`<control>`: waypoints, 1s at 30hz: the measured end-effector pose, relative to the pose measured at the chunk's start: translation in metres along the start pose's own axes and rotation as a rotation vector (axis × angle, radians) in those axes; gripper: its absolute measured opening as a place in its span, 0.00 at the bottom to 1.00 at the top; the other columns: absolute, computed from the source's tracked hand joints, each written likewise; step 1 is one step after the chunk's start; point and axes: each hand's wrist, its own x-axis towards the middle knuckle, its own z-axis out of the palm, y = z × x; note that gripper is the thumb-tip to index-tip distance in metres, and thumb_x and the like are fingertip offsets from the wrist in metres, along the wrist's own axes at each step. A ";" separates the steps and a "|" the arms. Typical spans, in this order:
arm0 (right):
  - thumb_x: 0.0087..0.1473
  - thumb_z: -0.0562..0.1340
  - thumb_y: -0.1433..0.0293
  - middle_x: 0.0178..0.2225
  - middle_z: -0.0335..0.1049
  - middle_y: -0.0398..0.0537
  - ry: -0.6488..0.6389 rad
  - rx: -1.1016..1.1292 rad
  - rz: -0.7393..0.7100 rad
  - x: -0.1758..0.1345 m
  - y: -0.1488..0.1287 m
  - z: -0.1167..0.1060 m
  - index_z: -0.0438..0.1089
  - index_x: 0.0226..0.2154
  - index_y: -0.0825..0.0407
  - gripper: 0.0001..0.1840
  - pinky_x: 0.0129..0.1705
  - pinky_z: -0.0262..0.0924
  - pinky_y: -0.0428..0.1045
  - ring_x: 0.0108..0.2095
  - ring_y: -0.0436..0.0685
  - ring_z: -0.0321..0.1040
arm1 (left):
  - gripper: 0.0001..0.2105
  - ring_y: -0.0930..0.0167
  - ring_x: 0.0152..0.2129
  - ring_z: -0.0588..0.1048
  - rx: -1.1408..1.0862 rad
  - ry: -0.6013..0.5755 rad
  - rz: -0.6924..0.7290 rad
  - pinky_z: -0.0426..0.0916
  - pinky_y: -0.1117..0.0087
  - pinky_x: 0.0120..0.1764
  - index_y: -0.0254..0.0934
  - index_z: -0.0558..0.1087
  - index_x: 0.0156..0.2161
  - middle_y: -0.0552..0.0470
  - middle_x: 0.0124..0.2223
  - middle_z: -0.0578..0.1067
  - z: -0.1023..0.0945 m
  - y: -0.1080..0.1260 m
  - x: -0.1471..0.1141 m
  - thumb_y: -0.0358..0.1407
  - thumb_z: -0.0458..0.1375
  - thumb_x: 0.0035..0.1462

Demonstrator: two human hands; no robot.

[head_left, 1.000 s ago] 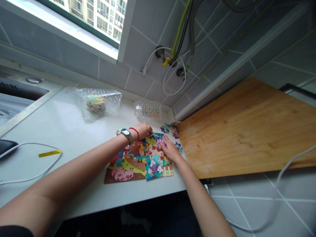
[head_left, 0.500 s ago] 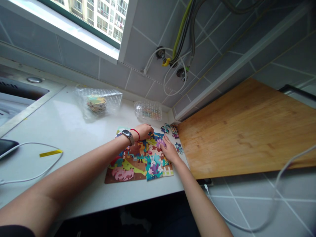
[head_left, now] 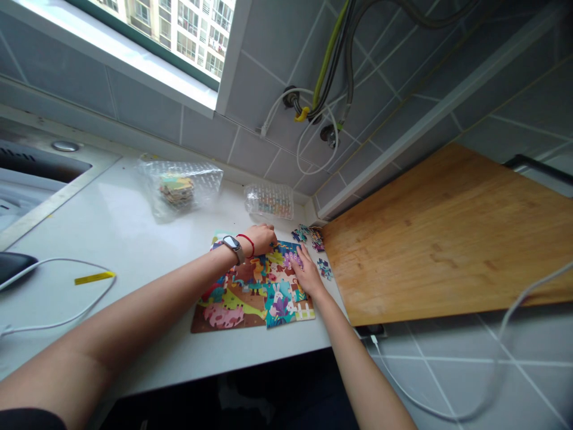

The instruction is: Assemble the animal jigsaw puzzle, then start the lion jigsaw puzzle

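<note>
A colourful jigsaw puzzle [head_left: 244, 298] with cartoon animals lies on the white counter, largely joined together. My left hand [head_left: 262, 239], wearing a red string and a watch on the wrist, reaches over its far edge. The fingers there are bent downward and closed on a puzzle piece at the blue upper border, and they hide most of it. My right hand [head_left: 308, 273] rests flat on the puzzle's right side, fingers stretched out beside a purple figure. Several loose puzzle pieces [head_left: 324, 269] lie just right of that hand, with more pieces [head_left: 307, 233] behind.
A clear bag [head_left: 179, 188] of stacked pieces and a clear plastic packet [head_left: 268, 201] lie toward the wall. A wooden board [head_left: 447, 239] borders the counter on the right. At left are a sink [head_left: 96, 173], a white cable [head_left: 58, 325] and a yellow strip [head_left: 95, 278].
My left hand's fingers have curled down slightly at the puzzle's far edge. My right hand stays almost in place, shifted a touch. The view has drifted slightly.
</note>
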 end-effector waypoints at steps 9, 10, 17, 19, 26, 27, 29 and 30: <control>0.70 0.56 0.60 0.68 0.63 0.57 0.374 -0.049 -0.144 -0.075 0.009 -0.035 0.73 0.60 0.52 0.23 0.70 0.51 0.71 0.74 0.68 0.45 | 0.14 0.57 0.49 0.77 0.049 -0.031 -0.003 0.72 0.63 0.46 0.46 0.82 0.51 0.42 0.51 0.78 -0.011 0.017 -0.008 0.41 0.64 0.61; 0.70 0.56 0.61 0.66 0.65 0.57 0.385 -0.059 -0.162 -0.088 0.014 -0.037 0.74 0.59 0.51 0.22 0.69 0.53 0.71 0.73 0.68 0.48 | 0.14 0.57 0.48 0.78 0.054 -0.030 -0.009 0.72 0.63 0.46 0.45 0.82 0.51 0.42 0.51 0.78 -0.012 0.020 -0.008 0.41 0.64 0.61; 0.69 0.55 0.62 0.44 0.76 0.58 0.573 -0.026 -0.048 -0.120 0.031 -0.038 0.79 0.45 0.53 0.18 0.53 0.71 0.61 0.47 0.63 0.75 | 0.16 0.58 0.48 0.79 0.095 0.033 -0.059 0.72 0.63 0.46 0.42 0.80 0.53 0.42 0.53 0.79 -0.035 0.027 -0.015 0.43 0.57 0.67; 0.68 0.55 0.61 0.44 0.76 0.59 0.541 -0.018 -0.003 -0.117 0.030 -0.037 0.79 0.44 0.53 0.19 0.53 0.70 0.61 0.47 0.64 0.74 | 0.17 0.58 0.48 0.79 0.105 0.056 -0.079 0.73 0.63 0.46 0.43 0.78 0.56 0.43 0.54 0.79 -0.046 0.026 -0.018 0.44 0.56 0.67; 0.67 0.54 0.63 0.43 0.76 0.58 0.494 -0.017 0.046 -0.113 0.036 -0.035 0.80 0.42 0.52 0.19 0.54 0.69 0.59 0.47 0.64 0.73 | 0.17 0.62 0.45 0.80 0.032 0.239 -0.098 0.73 0.66 0.45 0.45 0.79 0.53 0.48 0.53 0.80 -0.058 0.023 -0.055 0.47 0.54 0.67; 0.67 0.54 0.63 0.42 0.76 0.58 0.497 -0.017 0.043 -0.113 0.037 -0.035 0.79 0.42 0.52 0.19 0.53 0.69 0.59 0.46 0.64 0.73 | 0.16 0.62 0.44 0.80 0.017 0.257 -0.096 0.74 0.66 0.44 0.45 0.80 0.51 0.48 0.53 0.80 -0.054 0.023 -0.064 0.46 0.54 0.67; 0.66 0.54 0.64 0.42 0.76 0.58 0.494 -0.023 0.037 -0.113 0.038 -0.034 0.79 0.41 0.52 0.19 0.54 0.68 0.58 0.46 0.64 0.73 | 0.17 0.63 0.41 0.81 -0.020 0.288 -0.076 0.74 0.66 0.42 0.44 0.81 0.48 0.49 0.50 0.81 -0.041 0.023 -0.084 0.45 0.52 0.68; 0.66 0.54 0.65 0.42 0.76 0.58 0.492 -0.028 0.035 -0.112 0.038 -0.034 0.79 0.41 0.52 0.19 0.54 0.68 0.58 0.46 0.64 0.73 | 0.17 0.64 0.39 0.81 -0.038 0.315 -0.058 0.74 0.67 0.41 0.44 0.82 0.45 0.49 0.48 0.82 -0.034 0.021 -0.095 0.45 0.50 0.68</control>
